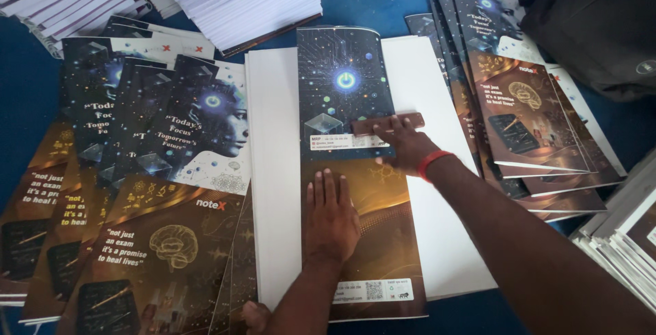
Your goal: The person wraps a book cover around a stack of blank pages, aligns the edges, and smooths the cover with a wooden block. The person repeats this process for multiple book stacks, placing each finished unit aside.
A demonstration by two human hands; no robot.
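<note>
The left hand (331,215) lies flat and open on a dark printed paper cover (355,171), pinning it to the white paper stack (273,171) so it cannot slide. The right hand (408,145) presses a small brown wooden block (387,122) onto the cover's fold, fingers closed on it.

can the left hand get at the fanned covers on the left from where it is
Probably yes. The left hand lies flat on the printed cover, and the fanned covers lie just beside it, with only bare white sheet in between and nothing standing in the way.
</note>
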